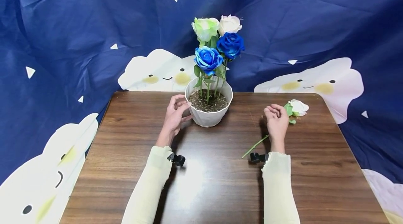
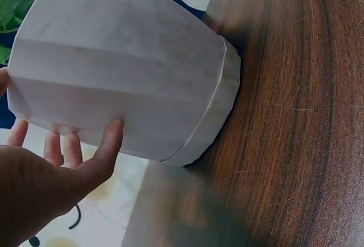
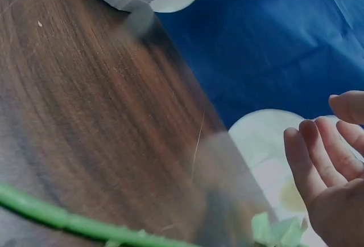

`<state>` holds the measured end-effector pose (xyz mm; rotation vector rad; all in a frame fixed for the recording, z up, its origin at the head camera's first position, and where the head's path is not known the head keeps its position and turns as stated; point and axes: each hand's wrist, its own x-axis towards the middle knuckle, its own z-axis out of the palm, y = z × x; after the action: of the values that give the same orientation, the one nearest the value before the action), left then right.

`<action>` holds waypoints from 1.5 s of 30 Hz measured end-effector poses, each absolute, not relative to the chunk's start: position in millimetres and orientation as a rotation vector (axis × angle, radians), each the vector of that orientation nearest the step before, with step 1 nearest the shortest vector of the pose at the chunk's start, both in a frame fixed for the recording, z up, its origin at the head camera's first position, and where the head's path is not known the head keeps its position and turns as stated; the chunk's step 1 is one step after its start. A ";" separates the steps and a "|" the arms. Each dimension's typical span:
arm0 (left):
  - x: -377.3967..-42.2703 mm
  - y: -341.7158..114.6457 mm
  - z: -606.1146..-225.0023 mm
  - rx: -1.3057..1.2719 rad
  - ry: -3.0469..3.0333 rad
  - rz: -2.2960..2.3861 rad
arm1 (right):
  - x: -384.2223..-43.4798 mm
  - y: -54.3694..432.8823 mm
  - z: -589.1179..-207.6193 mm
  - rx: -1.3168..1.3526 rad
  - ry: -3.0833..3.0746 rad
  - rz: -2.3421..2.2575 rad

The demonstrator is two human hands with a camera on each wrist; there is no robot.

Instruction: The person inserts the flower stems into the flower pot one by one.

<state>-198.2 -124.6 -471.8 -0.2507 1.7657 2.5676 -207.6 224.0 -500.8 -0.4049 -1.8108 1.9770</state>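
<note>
A white faceted flowerpot (image 1: 207,120) with dark soil (image 1: 206,104) stands upright at the back of the table. My left hand (image 1: 174,117) touches its left side, fingertips spread along the outer wall in the left wrist view. Four stems rise from the soil: a light blue rose (image 1: 208,59), a dark blue rose (image 1: 231,45), a green-and-white rose (image 1: 206,29) and a cream rose (image 1: 230,25). To the right, a white rose (image 1: 298,107) lies on the table. Over its stem (image 1: 255,146) hovers my right hand (image 1: 277,124), fingers loosely bent and holding nothing.
The brown wooden table (image 1: 217,189) has its back edge just behind the flowerpot. A dark blue cloth (image 1: 94,24) printed with white clouds hangs behind it. Each wrist wears a small black camera, one on the left (image 1: 177,160), one on the right (image 1: 259,157).
</note>
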 end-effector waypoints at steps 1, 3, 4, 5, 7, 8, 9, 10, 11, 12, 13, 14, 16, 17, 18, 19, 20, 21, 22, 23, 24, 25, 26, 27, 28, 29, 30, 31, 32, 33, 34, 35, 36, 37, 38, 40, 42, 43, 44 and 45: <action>-198.2 -124.3 -471.9 -0.251 1.765 2.566 | -205.0 225.8 -502.5 -0.434 -1.782 2.002; -198.7 -124.3 -472.5 -0.253 1.765 2.565 | -200.0 229.7 -505.0 -0.488 -1.733 2.028; -199.1 -124.2 -472.6 -0.254 1.764 2.565 | -198.0 232.6 -506.8 -0.518 -1.706 2.044; -199.6 -124.1 -472.6 -0.252 1.764 2.566 | -196.2 235.4 -508.4 -0.548 -1.681 2.048; -200.7 -124.3 -472.7 -0.247 1.761 2.569 | -192.5 241.8 -512.0 -0.622 -1.634 2.043; -201.3 -124.5 -472.9 -0.244 1.759 2.571 | -190.9 245.1 -514.2 -0.661 -1.610 2.042; -201.5 -124.6 -472.8 -0.242 1.757 2.573 | -189.3 248.1 -516.2 -0.702 -1.591 2.044; -201.7 -124.7 -472.7 -0.240 1.755 2.575 | -187.7 250.9 -518.1 -0.746 -1.579 2.047; -201.7 -125.0 -472.6 -0.241 1.755 2.576 | -186.0 253.2 -519.6 -0.788 -1.573 2.047; -201.7 -125.3 -472.6 -0.244 1.755 2.577 | -184.5 255.3 -521.1 -0.823 -1.576 2.044; -201.5 -125.3 -472.5 -0.245 1.757 2.577 | -183.1 257.0 -522.3 -0.856 -1.580 2.048; -201.4 -125.2 -472.4 -0.246 1.759 2.576 | -182.0 258.6 -523.2 -0.886 -1.591 2.048; -201.1 -124.8 -472.1 -0.248 1.763 2.573 | -179.8 261.1 -524.3 -0.934 -1.626 2.040; -201.0 -124.6 -472.1 -0.249 1.764 2.571 | -178.7 262.3 -524.5 -0.963 -1.647 2.035; -200.9 -124.3 -472.1 -0.248 1.763 2.572 | -177.5 263.5 -524.7 -0.991 -1.672 2.024; -200.9 -124.0 -472.2 -0.247 1.763 2.571 | -176.1 264.6 -524.9 -1.022 -1.710 2.009; -200.9 -123.8 -472.5 -0.246 1.763 2.570 | -174.8 265.5 -525.1 -1.047 -1.758 1.993; -201.0 -123.7 -472.8 -0.247 1.761 2.570 | -173.6 266.4 -525.6 -1.071 -1.805 1.979; -201.0 -123.7 -473.2 -0.247 1.763 2.570 | -172.5 267.0 -526.0 -1.100 -1.843 1.969; -201.0 -123.7 -473.5 -0.249 1.762 2.571 | -171.9 267.9 -526.9 -1.125 -1.872 1.967; -201.1 -123.7 -473.9 -0.249 1.761 2.572 | -171.8 268.5 -527.7 -1.136 -1.908 1.955; -201.3 -123.8 -474.3 -0.249 1.761 2.572 | -172.1 268.8 -528.3 -1.145 -1.956 1.933; -201.3 -123.9 -474.7 -0.249 1.758 2.574 | -172.8 269.0 -529.1 -1.150 -1.999 1.909; -201.3 -124.1 -474.9 -0.251 1.756 2.576 | -174.0 269.2 -529.9 -1.154 -2.044 1.877; -201.3 -124.3 -475.2 -0.255 1.754 2.579 | -175.4 269.4 -530.7 -1.156 -2.095 1.835; -201.3 -124.5 -475.4 -0.257 1.749 2.582 | -176.7 269.4 -531.5 -1.151 -2.149 1.787; -201.2 -124.5 -475.2 -0.258 1.749 2.582 | -178.1 269.3 -531.5 -1.151 -2.192 1.744; -201.1 -124.5 -474.9 -0.259 1.748 2.583 | -179.3 269.0 -531.3 -1.152 -2.224 1.715; -201.1 -124.5 -474.7 -0.260 1.749 2.583 | -180.4 268.9 -531.3 -1.152 -2.233 1.710; -200.9 -124.5 -474.4 -0.261 1.751 2.583 | -181.3 268.8 -531.2 -1.159 -2.235 1.708; -201.0 -124.4 -474.3 -0.262 1.752 2.580 | -182.0 268.8 -530.8 -1.170 -2.226 1.721; -201.0 -124.2 -474.0 -0.261 1.752 2.579 | -182.3 268.6 -530.0 -1.177 -2.187 1.768; -201.0 -124.1 -473.7 -0.263 1.756 2.576 | -182.5 268.4 -529.2 -1.183 -2.147 1.815; -201.1 -124.2 -473.6 -0.263 1.756 2.576 | -182.5 268.2 -528.2 -1.178 -2.114 1.856; -201.3 -124.2 -473.7 -0.264 1.757 2.575 | -182.8 268.2 -527.7 -1.179 -2.072 1.901; -201.4 -124.2 -473.8 -0.267 1.755 2.576 | -183.2 267.8 -526.2 -1.172 -1.978 1.995; -201.3 -124.2 -473.9 -0.268 1.753 2.577 | -183.5 267.2 -525.1 -1.151 -1.894 2.066; -201.3 -124.2 -473.9 -0.269 1.753 2.576 | -183.5 266.9 -524.9 -1.139 -1.857 2.095; -201.1 -124.1 -473.7 -0.272 1.754 2.573 | -183.6 266.6 -524.8 -1.131 -1.809 2.128; -201.0 -124.1 -473.3 -0.272 1.753 2.572 | -183.5 266.2 -524.8 -1.115 -1.770 2.156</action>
<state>-201.0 -124.1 -473.3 -0.2721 1.7534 2.5725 -183.5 266.2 -524.8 -1.1146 -1.7701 2.1556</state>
